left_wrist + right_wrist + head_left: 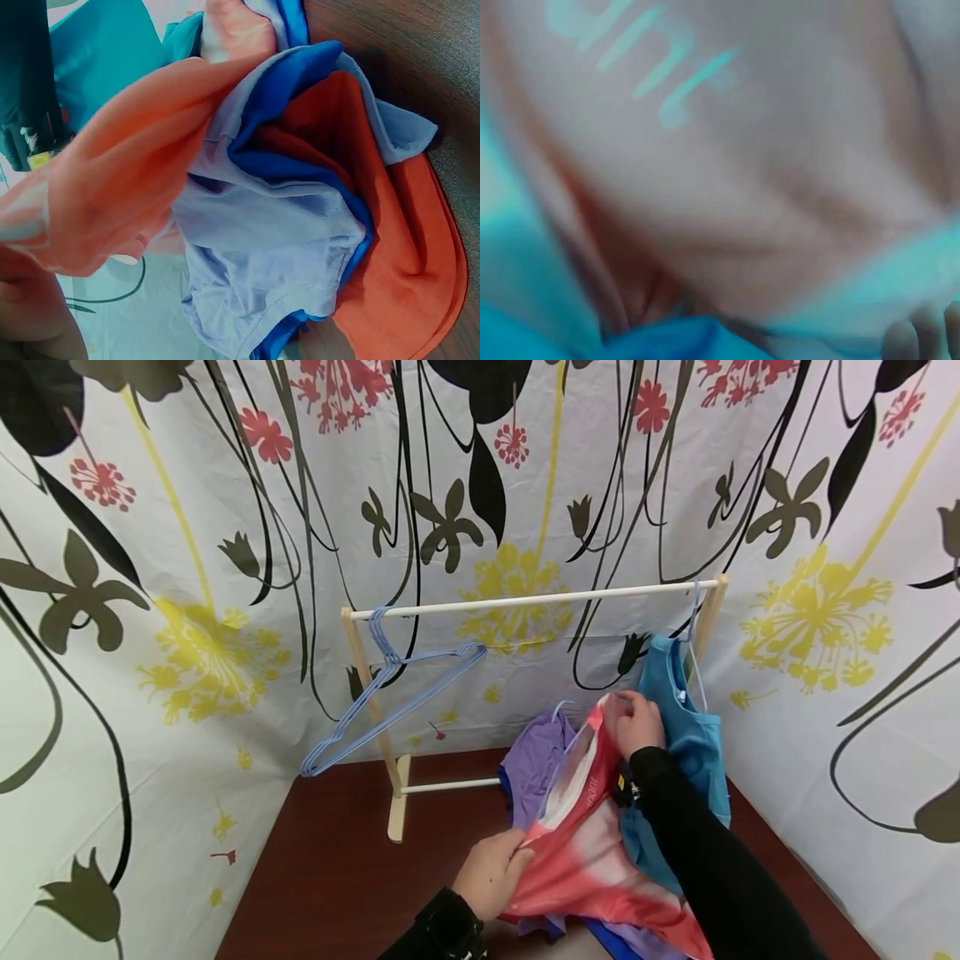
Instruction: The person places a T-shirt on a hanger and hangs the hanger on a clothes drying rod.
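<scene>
We grip the pink-and-white tie-dye shirt [592, 843] with both hands. Our left hand [491, 872] pinches its near left edge; our right hand [633, 722] clutches its far end, just beside the teal shirt [693, 743] hanging at the right end of the wooden clothes rack [525, 602]. The shirt lies stretched over a purple garment [532, 764] and a blue garment [300, 82] on the brown table [330, 860]. Empty blue wire hangers [390, 693] hang at the rack's left end.
</scene>
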{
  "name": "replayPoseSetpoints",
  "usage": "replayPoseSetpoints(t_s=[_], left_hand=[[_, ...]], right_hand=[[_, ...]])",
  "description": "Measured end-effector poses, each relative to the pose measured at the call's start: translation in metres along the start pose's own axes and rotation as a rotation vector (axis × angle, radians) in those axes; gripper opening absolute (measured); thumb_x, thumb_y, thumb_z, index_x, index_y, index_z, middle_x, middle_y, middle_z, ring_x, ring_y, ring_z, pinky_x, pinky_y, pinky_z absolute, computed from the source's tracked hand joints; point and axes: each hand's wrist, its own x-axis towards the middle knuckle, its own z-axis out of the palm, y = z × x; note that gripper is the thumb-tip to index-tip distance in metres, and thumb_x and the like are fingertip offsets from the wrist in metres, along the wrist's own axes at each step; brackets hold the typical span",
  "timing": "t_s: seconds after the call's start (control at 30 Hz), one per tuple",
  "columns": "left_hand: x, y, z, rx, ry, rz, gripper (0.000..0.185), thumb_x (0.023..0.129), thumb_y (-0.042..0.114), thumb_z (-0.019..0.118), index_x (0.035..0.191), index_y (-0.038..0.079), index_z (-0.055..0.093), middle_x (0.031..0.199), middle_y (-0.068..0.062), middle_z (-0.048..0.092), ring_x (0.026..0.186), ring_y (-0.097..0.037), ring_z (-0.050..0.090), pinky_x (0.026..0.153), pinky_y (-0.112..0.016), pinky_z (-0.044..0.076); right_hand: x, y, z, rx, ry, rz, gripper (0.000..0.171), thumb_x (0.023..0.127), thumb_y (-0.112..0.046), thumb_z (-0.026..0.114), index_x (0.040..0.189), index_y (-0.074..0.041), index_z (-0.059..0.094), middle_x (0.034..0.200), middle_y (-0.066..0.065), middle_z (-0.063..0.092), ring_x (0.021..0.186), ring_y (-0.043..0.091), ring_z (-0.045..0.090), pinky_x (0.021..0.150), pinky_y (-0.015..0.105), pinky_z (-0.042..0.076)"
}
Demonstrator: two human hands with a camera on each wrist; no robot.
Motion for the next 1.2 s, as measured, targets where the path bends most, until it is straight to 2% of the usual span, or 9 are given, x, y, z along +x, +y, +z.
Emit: replayPoseSetpoints(t_s=[0.13,0.2,0.33,0.43,0.6,0.77,0.97,1.1,1.2], left_hand=[[0.002,-0.001,0.000,-0.018,0.010,-0.014,0.017,0.101,0.028,0.063,0.087,0.023,0.055,0.069,0.010,0.046,0.063,-0.007,0.046,0.063,-0.025,0.041],[0.002,0.000,0.000,-0.022,0.010,-0.015,0.017,0.101,0.028,0.063,0.087,0.023,0.055,0.070,0.010,0.046,0.064,-0.008,0.046,0.063,-0.025,0.041],[0.003,0.000,-0.003,-0.026,0.005,-0.010,0.017,0.102,0.030,0.062,0.089,0.022,0.055,0.070,0.009,0.045,0.065,-0.009,0.046,0.064,-0.026,0.041],[0.002,0.002,-0.004,-0.017,-0.006,-0.020,0.016,0.102,0.031,0.061,0.090,0.021,0.055,0.069,0.009,0.046,0.064,-0.009,0.047,0.064,-0.027,0.041],[-0.001,0.006,-0.006,-0.018,-0.040,-0.062,0.013,0.101,0.032,0.064,0.097,0.021,0.059,0.073,0.011,0.052,0.064,-0.008,0.048,0.062,-0.028,0.042],[-0.005,0.008,-0.012,-0.072,-0.106,-0.130,0.016,0.096,0.034,0.069,0.101,0.019,0.063,0.073,0.010,0.055,0.062,-0.008,0.050,0.060,-0.028,0.042],[-0.008,0.010,-0.017,-0.124,-0.183,-0.145,0.016,0.096,0.032,0.069,0.093,0.020,0.060,0.068,0.007,0.051,0.059,-0.009,0.048,0.056,-0.027,0.039],[-0.009,0.014,-0.018,-0.211,-0.197,-0.155,0.015,0.099,0.031,0.066,0.095,0.019,0.058,0.068,0.005,0.055,0.057,-0.010,0.053,0.055,-0.028,0.042],[-0.009,0.016,-0.020,-0.276,-0.192,-0.171,0.015,0.100,0.030,0.065,0.094,0.019,0.057,0.068,0.004,0.058,0.056,-0.013,0.057,0.053,-0.028,0.046]], right_hand=[[-0.006,-0.003,0.004,-0.205,-0.091,-0.339,0.044,0.092,0.001,0.057,0.134,-0.012,0.065,0.139,0.023,0.045,0.129,0.044,0.041,0.105,0.060,0.035],[-0.009,-0.005,0.004,-0.269,-0.136,-0.468,0.042,0.091,0.001,0.058,0.128,-0.013,0.070,0.142,0.022,0.046,0.134,0.046,0.037,0.108,0.061,0.031],[-0.011,-0.015,0.005,-0.313,-0.191,-0.563,0.030,0.093,-0.001,0.056,0.114,-0.013,0.075,0.137,0.019,0.051,0.134,0.042,0.038,0.111,0.058,0.029],[-0.011,-0.020,0.005,-0.333,-0.201,-0.563,0.024,0.094,-0.002,0.056,0.106,-0.011,0.075,0.129,0.016,0.055,0.130,0.039,0.041,0.111,0.055,0.030],[-0.010,-0.023,0.007,-0.349,-0.190,-0.556,0.021,0.095,-0.003,0.054,0.102,-0.008,0.073,0.121,0.016,0.057,0.126,0.040,0.043,0.110,0.054,0.032],[-0.005,-0.025,0.005,-0.340,-0.192,-0.483,0.023,0.099,-0.005,0.048,0.104,-0.006,0.070,0.121,0.017,0.056,0.125,0.040,0.044,0.108,0.052,0.033],[-0.003,-0.025,0.000,-0.332,-0.207,-0.382,0.028,0.103,-0.009,0.043,0.108,-0.005,0.070,0.120,0.018,0.056,0.116,0.039,0.049,0.101,0.054,0.039],[-0.006,-0.026,0.000,-0.350,-0.217,-0.374,0.027,0.101,-0.008,0.047,0.114,-0.006,0.071,0.126,0.019,0.052,0.120,0.040,0.046,0.102,0.056,0.038],[-0.011,-0.028,0.001,-0.389,-0.183,-0.386,0.029,0.097,-0.007,0.054,0.121,-0.012,0.071,0.121,0.017,0.049,0.115,0.038,0.044,0.095,0.054,0.040]])
